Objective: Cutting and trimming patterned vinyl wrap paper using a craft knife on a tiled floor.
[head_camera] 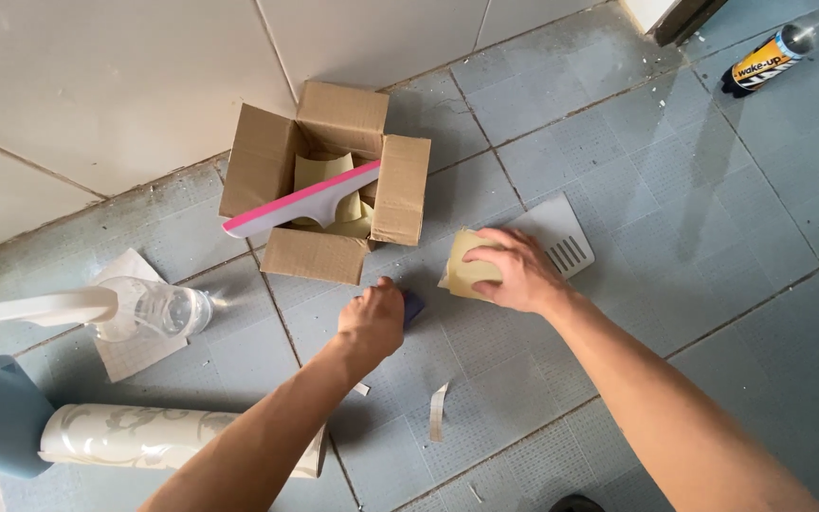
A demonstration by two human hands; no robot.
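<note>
On floor tiles at 6 o'clock from cardboard box [334,180]: right hand [516,272] clutching beige paper piece [466,270]; left hand [372,318] closed over small blue object [413,305].

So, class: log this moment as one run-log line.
left hand: on dark blue block | right hand: holds yellowish sheet | open cardboard box behind

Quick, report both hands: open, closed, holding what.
Left hand: closed around a small dark blue object, pressed to the floor.
Right hand: gripping a yellowish paper piece.
</note>
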